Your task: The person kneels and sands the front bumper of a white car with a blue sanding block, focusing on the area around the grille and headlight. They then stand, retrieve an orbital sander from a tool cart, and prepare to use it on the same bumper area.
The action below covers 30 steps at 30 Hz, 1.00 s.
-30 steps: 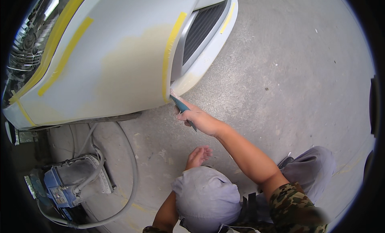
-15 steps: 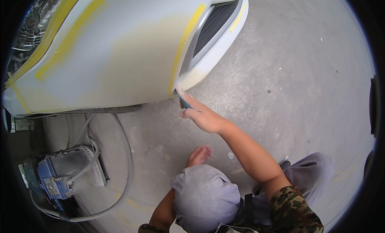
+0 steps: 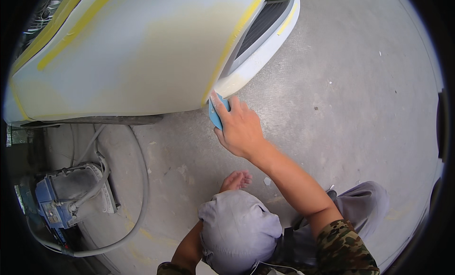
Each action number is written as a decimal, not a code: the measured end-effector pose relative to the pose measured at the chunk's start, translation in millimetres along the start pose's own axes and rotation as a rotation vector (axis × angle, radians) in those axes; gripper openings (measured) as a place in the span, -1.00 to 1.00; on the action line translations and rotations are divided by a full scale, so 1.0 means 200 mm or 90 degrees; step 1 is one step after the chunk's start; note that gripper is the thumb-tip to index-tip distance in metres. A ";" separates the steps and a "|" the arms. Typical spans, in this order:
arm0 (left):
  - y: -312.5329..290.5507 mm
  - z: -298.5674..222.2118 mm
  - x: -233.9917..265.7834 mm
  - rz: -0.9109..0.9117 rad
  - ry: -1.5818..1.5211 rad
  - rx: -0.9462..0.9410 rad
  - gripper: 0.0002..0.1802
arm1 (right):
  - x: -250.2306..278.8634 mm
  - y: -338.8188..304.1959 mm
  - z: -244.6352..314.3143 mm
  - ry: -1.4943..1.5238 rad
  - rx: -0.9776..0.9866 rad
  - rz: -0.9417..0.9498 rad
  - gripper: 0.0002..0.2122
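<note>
In my right hand (image 3: 242,128) is a thin light-blue sanding sheet (image 3: 215,117), gripped between thumb and fingers. My index finger presses at the lower corner of a car bumper (image 3: 170,71), where the main panel meets the lip under the dark grille opening. The bumper is white with dull beige sanded-looking patches and yellow tape strips (image 3: 237,26) along its edges. My left hand (image 3: 237,180) rests beyond my grey-trousered knee (image 3: 239,223), palm partly turned up, with loosely curled fingers and nothing visible in it.
A blue and grey dust extractor (image 3: 71,199) stands at the lower left, its grey hose (image 3: 144,180) looping over the concrete floor (image 3: 360,99). Small white scraps lie about on that floor. A headlight (image 3: 45,14) shows at the upper left.
My right hand has turned more back-up and shifted slightly up, showing more of the blue sheet at the bumper corner. The view has shifted a little. My left hand stays by the knee.
</note>
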<state>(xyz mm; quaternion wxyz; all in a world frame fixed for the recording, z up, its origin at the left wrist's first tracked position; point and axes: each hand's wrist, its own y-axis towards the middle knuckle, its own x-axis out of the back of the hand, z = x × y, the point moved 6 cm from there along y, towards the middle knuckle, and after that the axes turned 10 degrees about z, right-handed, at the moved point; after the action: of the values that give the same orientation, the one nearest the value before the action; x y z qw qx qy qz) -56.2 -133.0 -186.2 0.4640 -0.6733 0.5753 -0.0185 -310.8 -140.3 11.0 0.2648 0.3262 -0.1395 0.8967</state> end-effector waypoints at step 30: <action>0.00 0.01 -0.01 0.052 -0.017 -0.028 -0.50 | 0.02 0.00 0.04 -0.138 -0.054 -0.015 -0.18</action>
<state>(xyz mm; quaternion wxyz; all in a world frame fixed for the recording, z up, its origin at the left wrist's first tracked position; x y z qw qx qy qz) -55.8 -129.6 -186.6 0.4571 -0.6591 0.5968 0.0219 -310.5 -142.1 19.6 0.2723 0.4116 -0.2013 0.8461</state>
